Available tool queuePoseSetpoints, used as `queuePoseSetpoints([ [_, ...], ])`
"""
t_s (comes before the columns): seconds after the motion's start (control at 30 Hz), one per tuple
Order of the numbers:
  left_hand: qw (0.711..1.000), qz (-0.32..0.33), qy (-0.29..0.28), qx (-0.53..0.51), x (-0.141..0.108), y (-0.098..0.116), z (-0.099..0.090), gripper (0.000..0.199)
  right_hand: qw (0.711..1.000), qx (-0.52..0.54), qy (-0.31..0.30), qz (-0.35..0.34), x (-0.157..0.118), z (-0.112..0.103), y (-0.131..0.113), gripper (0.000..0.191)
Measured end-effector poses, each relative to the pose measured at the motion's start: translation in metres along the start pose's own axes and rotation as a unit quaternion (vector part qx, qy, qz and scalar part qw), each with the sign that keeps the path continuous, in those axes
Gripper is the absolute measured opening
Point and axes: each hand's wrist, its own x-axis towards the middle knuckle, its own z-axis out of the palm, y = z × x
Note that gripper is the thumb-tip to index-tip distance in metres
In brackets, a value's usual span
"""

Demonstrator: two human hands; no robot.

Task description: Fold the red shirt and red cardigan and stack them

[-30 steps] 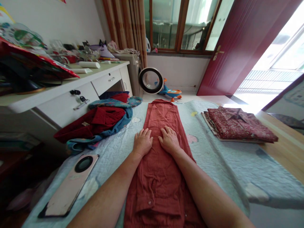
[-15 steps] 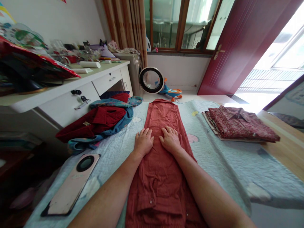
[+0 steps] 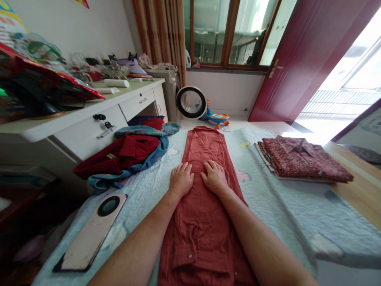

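A rust-red garment (image 3: 202,222) lies lengthwise on the pale blue quilt (image 3: 264,222), folded into a long strip with a buttoned cuff near the bottom. My left hand (image 3: 181,179) rests flat on its left edge, fingers apart and holding nothing. On the right part of the strip lies my right hand (image 3: 214,175), palm down with spread fingers, also holding nothing. A gap of red cloth separates the two hands.
A phone (image 3: 92,232) lies at the quilt's left. Dark red and blue clothes (image 3: 133,153) are heaped beside the desk (image 3: 74,131). A folded patterned stack (image 3: 306,159) sits at the right. Beyond stands a washer with its round door (image 3: 191,102) open.
The view has shifted slightly, so the whole scene sits a little lower and further right. Both hands keep their places on the red garment.
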Motion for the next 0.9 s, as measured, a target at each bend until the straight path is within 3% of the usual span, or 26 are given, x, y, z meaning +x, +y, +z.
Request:
queuePoseSetpoints([
  [0.5, 1.000, 0.003, 0.003, -0.002, -0.0002, -0.0007, 0.0016, 0.042, 1.000, -0.001, 0.001, 0.003, -0.0003, 0.0003, -0.0006, 0.046],
  [0.9, 1.000, 0.003, -0.001, -0.004, 0.0004, -0.0012, 0.0020, 0.042, 0.999, 0.001, -0.045, 0.015, 0.0014, -0.0028, 0.0021, 0.053],
])
